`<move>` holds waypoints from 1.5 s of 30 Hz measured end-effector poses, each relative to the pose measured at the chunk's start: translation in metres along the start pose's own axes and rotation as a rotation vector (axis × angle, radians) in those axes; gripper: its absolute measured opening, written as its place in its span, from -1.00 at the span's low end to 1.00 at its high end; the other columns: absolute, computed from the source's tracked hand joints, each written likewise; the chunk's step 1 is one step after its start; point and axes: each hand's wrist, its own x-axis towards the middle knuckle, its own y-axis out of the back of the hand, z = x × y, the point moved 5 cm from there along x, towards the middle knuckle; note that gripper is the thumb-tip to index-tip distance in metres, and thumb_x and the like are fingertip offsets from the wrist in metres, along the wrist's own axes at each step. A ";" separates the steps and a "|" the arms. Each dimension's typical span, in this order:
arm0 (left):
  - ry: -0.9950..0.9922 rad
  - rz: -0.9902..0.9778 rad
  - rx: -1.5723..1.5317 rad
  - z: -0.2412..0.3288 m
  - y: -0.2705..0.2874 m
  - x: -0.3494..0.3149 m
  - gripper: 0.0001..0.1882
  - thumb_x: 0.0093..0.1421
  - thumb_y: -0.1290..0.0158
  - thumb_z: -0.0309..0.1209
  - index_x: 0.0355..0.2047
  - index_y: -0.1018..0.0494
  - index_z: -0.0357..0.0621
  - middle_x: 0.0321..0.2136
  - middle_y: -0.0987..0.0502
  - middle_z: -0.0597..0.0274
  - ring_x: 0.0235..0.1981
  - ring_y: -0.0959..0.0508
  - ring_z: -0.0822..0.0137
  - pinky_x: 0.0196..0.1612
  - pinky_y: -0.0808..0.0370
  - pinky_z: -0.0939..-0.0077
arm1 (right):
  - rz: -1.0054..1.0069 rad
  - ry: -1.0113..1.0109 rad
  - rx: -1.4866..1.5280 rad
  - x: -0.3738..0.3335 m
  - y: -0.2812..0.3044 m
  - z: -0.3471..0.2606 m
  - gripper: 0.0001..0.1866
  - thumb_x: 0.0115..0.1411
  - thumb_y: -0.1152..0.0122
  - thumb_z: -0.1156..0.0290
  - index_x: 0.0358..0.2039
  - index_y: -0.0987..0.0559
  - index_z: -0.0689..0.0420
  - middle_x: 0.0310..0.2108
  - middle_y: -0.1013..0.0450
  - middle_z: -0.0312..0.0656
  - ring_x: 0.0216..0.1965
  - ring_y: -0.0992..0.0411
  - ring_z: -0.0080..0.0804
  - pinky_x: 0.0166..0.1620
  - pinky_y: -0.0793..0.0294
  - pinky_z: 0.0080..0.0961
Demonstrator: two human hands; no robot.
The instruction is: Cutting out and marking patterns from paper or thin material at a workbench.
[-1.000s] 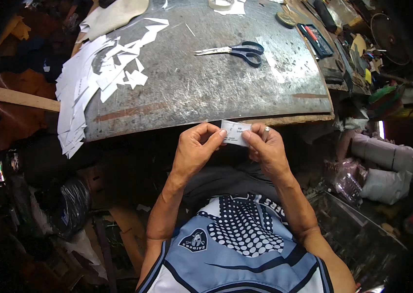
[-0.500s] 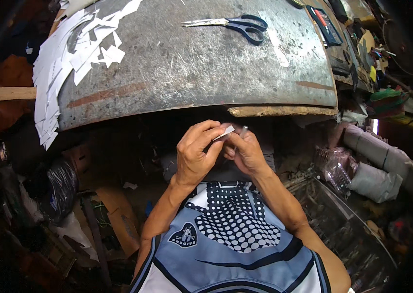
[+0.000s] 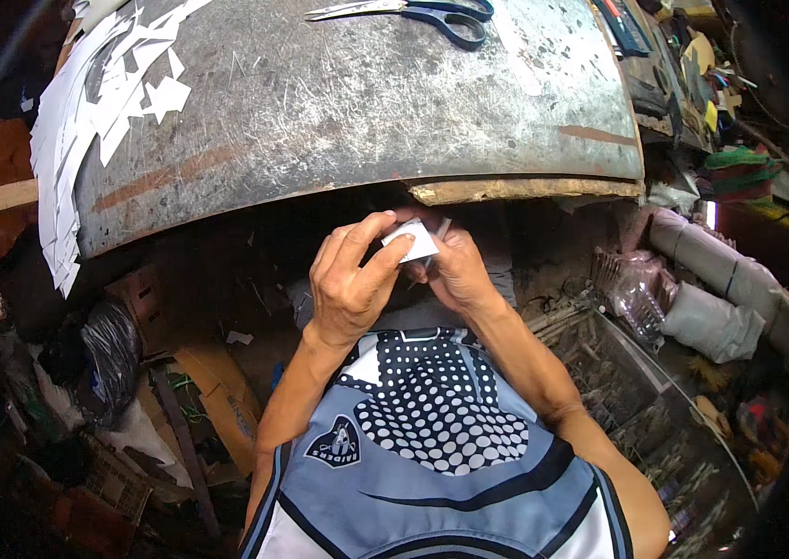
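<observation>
In front of my chest, just off the table's near edge, my two hands are close together. My left hand [image 3: 349, 279] pinches a small white piece of paper [image 3: 418, 242] between thumb and fingers. The paper's flat face is turned up, and it covers some of my right fingers. My right hand [image 3: 461, 272] is closed around a thin pale rod [image 3: 444, 226], whose upper end pokes out above the fist. Blur and the paper hide the rest of the rod, so I cannot make out its kind.
Ahead is a worn metal-topped table [image 3: 301, 121] with a wooden strip [image 3: 525, 190] along its front edge. Dark-handled scissors [image 3: 450, 20] lie on top. White paper scraps [image 3: 87, 112] heap at the left. Wrapped rolls [image 3: 720, 265] and a crate [image 3: 637, 373] stand to the right.
The paper has turned from nearly edge-on to showing its flat face. Both hands have shifted slightly up and left in view, and the table has moved up with the head's motion.
</observation>
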 end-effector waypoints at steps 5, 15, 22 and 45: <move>0.016 -0.008 -0.011 -0.002 -0.001 -0.001 -0.59 -0.16 -0.26 -0.65 -0.21 -0.59 -0.14 -0.19 -0.58 0.12 -0.26 -0.59 0.16 -0.24 -0.55 0.36 | 0.038 0.006 0.013 0.002 0.006 0.007 -0.67 0.35 -0.12 0.29 0.03 -0.53 0.19 -0.29 -0.56 -0.31 -0.56 -0.34 -0.74 -0.54 -0.26 -0.79; 0.560 -0.047 -0.414 -0.020 0.004 -0.010 -0.86 0.16 -0.19 -0.57 -0.26 -0.62 -0.32 -0.40 -0.62 0.17 -0.38 -0.60 0.43 -0.30 -0.51 0.58 | 0.051 -0.030 -0.313 -0.005 0.015 0.007 -0.74 0.23 -0.33 0.30 -0.20 -0.58 0.22 -0.57 -0.37 -0.49 -0.61 -0.17 -0.80 -0.57 -0.09 -0.75; 0.560 -0.024 -0.445 -0.017 0.003 -0.014 -0.84 0.15 -0.21 -0.54 -0.24 -0.62 -0.31 -0.41 -0.62 0.16 -0.40 -0.60 0.39 -0.31 -0.51 0.56 | 0.029 -0.024 -0.286 -0.004 0.017 0.012 -0.77 0.25 -0.30 0.30 -0.23 -0.57 0.20 -0.53 -0.41 -0.43 -0.61 -0.21 -0.77 -0.55 -0.13 -0.76; 0.457 -0.107 -0.420 -0.011 -0.005 -0.019 -0.56 -0.03 -0.36 -0.52 -0.09 -0.57 -0.29 -0.30 -0.57 0.13 -0.37 -0.58 0.41 -0.31 -0.55 0.57 | -0.007 -0.057 -0.124 -0.004 0.012 0.019 -0.71 0.32 -0.19 0.21 -0.10 -0.54 0.16 -0.42 -0.48 -0.39 -0.58 -0.30 -0.79 -0.56 -0.22 -0.80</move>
